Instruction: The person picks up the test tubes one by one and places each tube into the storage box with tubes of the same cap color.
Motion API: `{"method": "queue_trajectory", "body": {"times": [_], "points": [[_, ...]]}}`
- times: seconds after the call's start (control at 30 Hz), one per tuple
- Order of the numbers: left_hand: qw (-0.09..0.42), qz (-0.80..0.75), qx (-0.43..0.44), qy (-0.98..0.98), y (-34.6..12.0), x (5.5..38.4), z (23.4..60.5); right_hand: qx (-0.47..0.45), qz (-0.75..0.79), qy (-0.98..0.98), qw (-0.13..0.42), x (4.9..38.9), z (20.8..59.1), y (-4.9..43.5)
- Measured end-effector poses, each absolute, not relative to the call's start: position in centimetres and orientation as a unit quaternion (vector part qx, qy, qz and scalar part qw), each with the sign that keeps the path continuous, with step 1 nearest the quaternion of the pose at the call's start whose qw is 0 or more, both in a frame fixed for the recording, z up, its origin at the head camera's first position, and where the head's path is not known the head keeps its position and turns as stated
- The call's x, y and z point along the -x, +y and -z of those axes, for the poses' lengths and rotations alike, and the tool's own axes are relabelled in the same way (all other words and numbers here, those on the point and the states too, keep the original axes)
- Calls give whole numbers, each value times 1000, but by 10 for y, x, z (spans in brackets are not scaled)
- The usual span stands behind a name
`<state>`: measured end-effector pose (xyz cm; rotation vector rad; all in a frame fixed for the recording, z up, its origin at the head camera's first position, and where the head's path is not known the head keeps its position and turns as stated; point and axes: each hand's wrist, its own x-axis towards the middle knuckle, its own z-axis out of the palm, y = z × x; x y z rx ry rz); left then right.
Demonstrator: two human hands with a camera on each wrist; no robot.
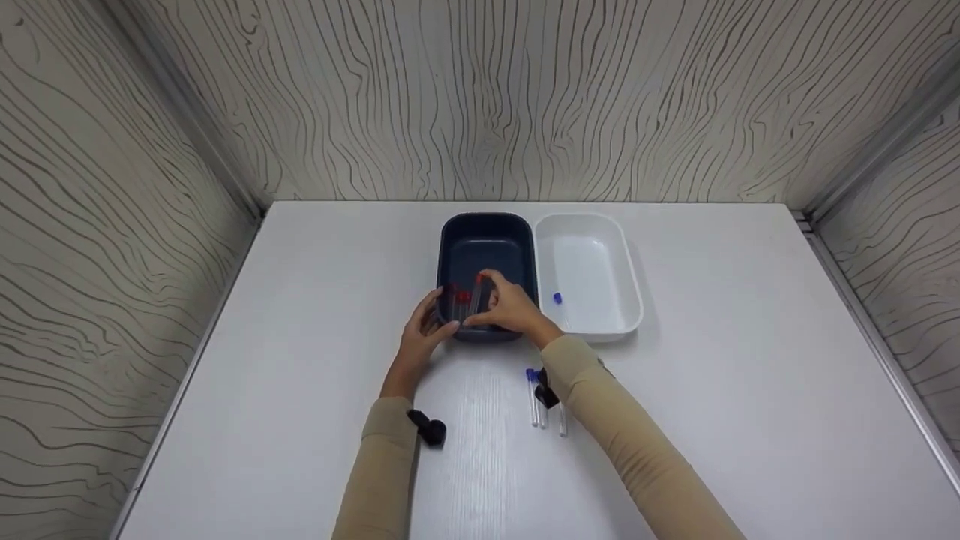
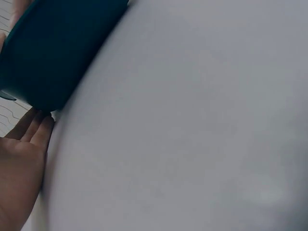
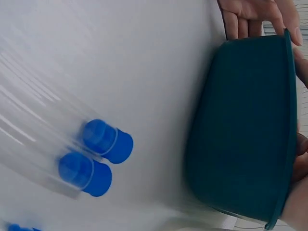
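Note:
In the head view, my left hand (image 1: 421, 334) holds the near left corner of a dark blue bin (image 1: 487, 255), fingers along its outer side and thumb by the near rim. Its fingers touch the bin's wall (image 2: 62, 53) in the left wrist view. My right hand (image 1: 514, 306) reaches over the bin, pinching a red-capped clear test tube (image 1: 475, 298) between thumb and index finger. The tube stands tilted, cap up. Other red caps (image 1: 463, 297) show beside it inside the bin. Both wrist views hide the bin's inside.
A white bin (image 1: 592, 262) adjoins the dark one on the right; a blue-capped tube (image 1: 557, 298) lies inside. Several blue-capped tubes (image 1: 533, 401) lie on the white table (image 1: 315, 360) near the right wrist, partly hidden by its black camera. Patterned walls (image 1: 487, 97) enclose the table.

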<state>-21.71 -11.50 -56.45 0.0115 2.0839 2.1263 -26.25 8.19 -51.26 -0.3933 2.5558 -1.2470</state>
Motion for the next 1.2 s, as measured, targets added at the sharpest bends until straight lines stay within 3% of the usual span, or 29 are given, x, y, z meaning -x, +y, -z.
{"method": "queue_trajectory", "body": {"times": [0.6,1.0,1.2], "points": [[30,-697,-22,716,-113,222,587,107,275,945,142,265,520,73],[45,-711,-10,702,-111,224,585,89,250,953,148,266,521,71],[54,-712,-9,700,-113,221,581,96,273,949,123,263,523,72]]}}
